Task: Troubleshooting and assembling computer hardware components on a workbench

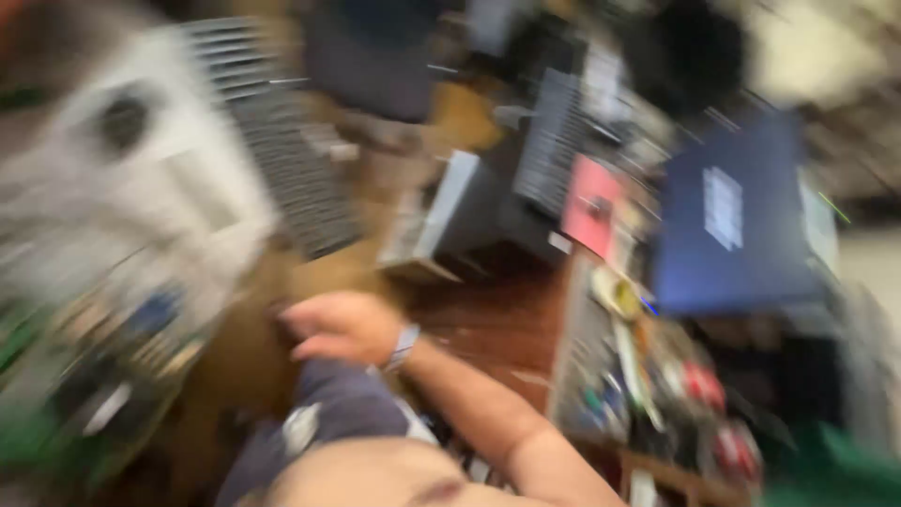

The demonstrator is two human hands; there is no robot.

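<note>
One hand (343, 327) rests on brown cardboard (249, 361), fingers seemingly loosely curled, holding nothing.

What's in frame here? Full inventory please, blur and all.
Blue flat panel: one, blue with a pale label, right.
Red-pink flat item: one, centre right; kind too blurred to tell.
Dark ribbed panel: one, grey-black, upper left of centre.
Second ribbed panel: one, dark, upper centre.
White housing: one, white with a dark round spot, left.
Wooden surface: brown, centre.
Small parts: several, mixed colours, lower right; count unclear.
Hand: one, with a pale wristband, centre; which hand and its grip cannot be told.
</note>
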